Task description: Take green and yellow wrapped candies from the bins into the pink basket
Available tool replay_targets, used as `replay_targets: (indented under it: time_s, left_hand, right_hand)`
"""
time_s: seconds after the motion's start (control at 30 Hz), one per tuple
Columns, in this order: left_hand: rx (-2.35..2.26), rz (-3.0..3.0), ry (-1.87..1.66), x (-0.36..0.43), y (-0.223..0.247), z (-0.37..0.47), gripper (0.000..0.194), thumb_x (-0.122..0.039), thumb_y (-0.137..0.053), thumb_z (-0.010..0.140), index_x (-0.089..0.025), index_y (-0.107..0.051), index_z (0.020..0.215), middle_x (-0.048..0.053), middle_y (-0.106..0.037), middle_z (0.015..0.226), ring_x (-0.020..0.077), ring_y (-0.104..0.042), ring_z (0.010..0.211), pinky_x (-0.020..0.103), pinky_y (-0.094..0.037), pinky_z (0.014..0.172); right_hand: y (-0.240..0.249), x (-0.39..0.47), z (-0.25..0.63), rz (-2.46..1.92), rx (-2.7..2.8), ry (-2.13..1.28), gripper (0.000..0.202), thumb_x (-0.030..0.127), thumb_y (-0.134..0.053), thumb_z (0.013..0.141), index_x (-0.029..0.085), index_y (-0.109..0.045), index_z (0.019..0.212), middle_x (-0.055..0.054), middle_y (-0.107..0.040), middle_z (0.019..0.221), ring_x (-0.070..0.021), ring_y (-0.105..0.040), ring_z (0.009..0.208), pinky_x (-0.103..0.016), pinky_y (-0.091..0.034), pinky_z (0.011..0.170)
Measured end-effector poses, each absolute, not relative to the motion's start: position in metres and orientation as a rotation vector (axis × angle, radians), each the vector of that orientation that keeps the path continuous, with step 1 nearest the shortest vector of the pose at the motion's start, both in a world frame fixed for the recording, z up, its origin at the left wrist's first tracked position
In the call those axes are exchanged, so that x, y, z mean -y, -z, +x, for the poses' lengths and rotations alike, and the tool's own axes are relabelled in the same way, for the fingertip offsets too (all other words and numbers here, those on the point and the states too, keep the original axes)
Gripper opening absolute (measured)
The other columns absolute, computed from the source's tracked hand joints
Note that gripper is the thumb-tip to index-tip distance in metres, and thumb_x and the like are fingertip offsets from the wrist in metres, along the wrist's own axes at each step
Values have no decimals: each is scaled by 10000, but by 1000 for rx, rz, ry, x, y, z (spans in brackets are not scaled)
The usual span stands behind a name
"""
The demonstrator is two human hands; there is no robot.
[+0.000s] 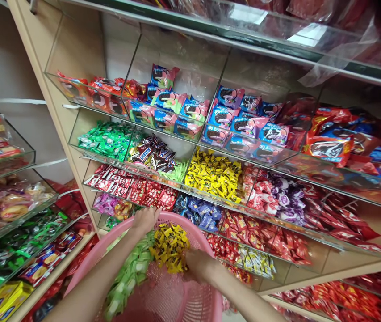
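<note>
A pink plastic basket [190, 223] with perforated walls fills the lower middle of the view. My left hand [146, 222] is closed over its far rim, my forearm crossing the basket's left side. Inside lie green-wrapped candies [128, 279] along the left and a pile of yellow-wrapped candies [168, 243] beside them. My right hand [197, 267] reaches into the basket, its fingers curled against the right edge of the yellow pile. The fingertips are partly hidden among the candies there.
Ahead, a slanting wooden rack [71, 179] holds clear bins. More yellow candies [213, 174] fill one bin, with Snickers bars [153, 154] to their left. Cookie packs [220, 116] sit above. Another shelf [12, 223] stands close on the left. A plastic sheet [337, 56] hangs upper right.
</note>
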State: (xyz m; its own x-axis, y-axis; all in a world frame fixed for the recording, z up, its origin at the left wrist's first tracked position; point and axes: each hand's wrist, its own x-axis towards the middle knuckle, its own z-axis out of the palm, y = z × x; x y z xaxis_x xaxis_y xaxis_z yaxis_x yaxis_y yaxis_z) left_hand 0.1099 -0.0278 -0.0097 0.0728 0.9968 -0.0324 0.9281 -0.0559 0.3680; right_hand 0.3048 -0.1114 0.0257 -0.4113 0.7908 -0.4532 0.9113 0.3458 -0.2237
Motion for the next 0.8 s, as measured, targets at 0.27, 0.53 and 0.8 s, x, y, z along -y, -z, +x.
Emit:
replay_targets:
  time_s: [0.27, 0.53, 0.8]
  left_hand:
    - [-1986, 2099, -277, 27, 11, 111, 611, -472, -87, 852, -149, -605, 895, 87, -665, 763, 172, -606, 654, 283, -413, 616]
    - [-1963, 2086, -277, 31, 6, 111, 623, -462, -76, 858, -138, -602, 932, 101, -665, 801, 180, -612, 658, 293, -410, 625]
    - [-1965, 2068, -296, 30, 9, 109, 610, -464, -79, 856, -153, -600, 906, 84, -666, 791, 162, -608, 653, 273, -412, 623]
  right_hand:
    - [-31, 107, 293, 1433, -2182, 484, 284, 212, -598, 660, 108, -654, 919, -141, -658, 884, -257, -622, 796, -285, -490, 628]
    - [-33, 98, 287, 1480, -2153, 557, 310, 132, -672, 592, 134, -661, 902, -112, -655, 926, -244, -613, 849, -279, -493, 704]
    - [-30, 101, 286, 1609, -2189, 484, 455, 120, -670, 595, 105, -594, 1043, -132, -599, 1056, -268, -562, 966, -320, -470, 816]
